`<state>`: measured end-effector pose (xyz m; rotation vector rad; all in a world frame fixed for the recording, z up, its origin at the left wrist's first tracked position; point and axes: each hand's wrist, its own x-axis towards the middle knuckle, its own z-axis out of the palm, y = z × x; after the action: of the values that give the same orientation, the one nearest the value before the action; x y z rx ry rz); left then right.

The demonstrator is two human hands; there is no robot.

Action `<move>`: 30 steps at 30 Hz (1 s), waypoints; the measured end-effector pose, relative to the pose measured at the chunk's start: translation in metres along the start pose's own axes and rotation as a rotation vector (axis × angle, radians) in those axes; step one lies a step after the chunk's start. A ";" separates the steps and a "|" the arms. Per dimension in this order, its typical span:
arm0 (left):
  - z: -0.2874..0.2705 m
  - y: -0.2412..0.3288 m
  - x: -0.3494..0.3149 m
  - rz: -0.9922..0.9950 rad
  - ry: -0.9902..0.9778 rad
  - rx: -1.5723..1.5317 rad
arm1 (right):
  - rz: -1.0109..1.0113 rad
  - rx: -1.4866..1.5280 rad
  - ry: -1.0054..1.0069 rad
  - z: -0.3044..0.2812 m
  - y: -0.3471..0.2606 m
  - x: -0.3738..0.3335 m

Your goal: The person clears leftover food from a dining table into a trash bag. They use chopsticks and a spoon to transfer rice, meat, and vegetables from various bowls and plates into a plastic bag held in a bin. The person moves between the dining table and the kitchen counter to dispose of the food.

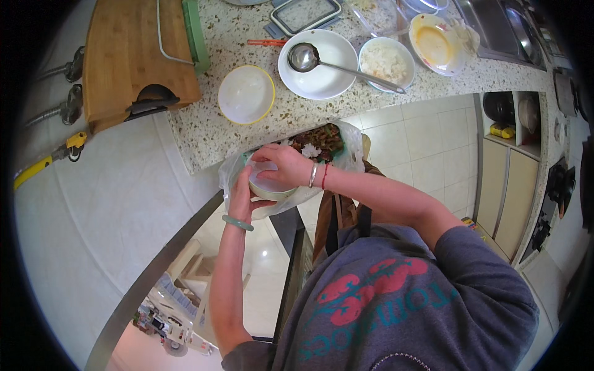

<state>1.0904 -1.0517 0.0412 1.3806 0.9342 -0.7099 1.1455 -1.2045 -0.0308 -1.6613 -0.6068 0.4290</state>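
Note:
My left hand (240,193) grips a white bowl (274,190) from its left side, with fingers underneath and the thumb near the rim. Over the bowl's mouth, my right hand (286,166) reaches in; its thumb and fingers are apart and nothing shows between them. The bowl is tilted above a clear plastic bag (352,145) at the counter's front edge. Dark food scraps (326,139) and a clump of white rice (310,151) lie in the bag. My right hand hides part of the bowl's inside.
On the speckled counter (204,133) stand a yellow-rimmed plate (246,94), a large white bowl (318,86) with a ladle (346,71) across it, a rice bowl (387,62) and a stained bowl (433,44). A wooden board (136,55) is left; a sink (495,25) far right.

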 end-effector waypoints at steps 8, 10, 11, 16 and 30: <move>0.003 0.003 -0.005 -0.018 -0.021 0.060 | -0.154 -0.145 0.011 -0.012 0.005 -0.023; 0.009 0.005 -0.010 -0.022 0.006 0.080 | -0.308 -0.259 0.035 -0.011 0.000 -0.022; 0.010 0.006 -0.012 0.001 0.003 0.093 | -0.409 -0.332 -0.009 -0.011 -0.003 -0.018; 0.011 0.011 -0.011 -0.001 -0.045 0.150 | -0.527 -0.685 -0.291 -0.010 0.011 -0.015; 0.010 0.006 0.002 0.094 0.136 0.243 | -0.247 -0.811 -0.213 -0.027 0.013 -0.024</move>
<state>1.0978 -1.0610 0.0420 1.6932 0.9038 -0.6806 1.1439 -1.2418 -0.0400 -2.2751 -1.2434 0.1783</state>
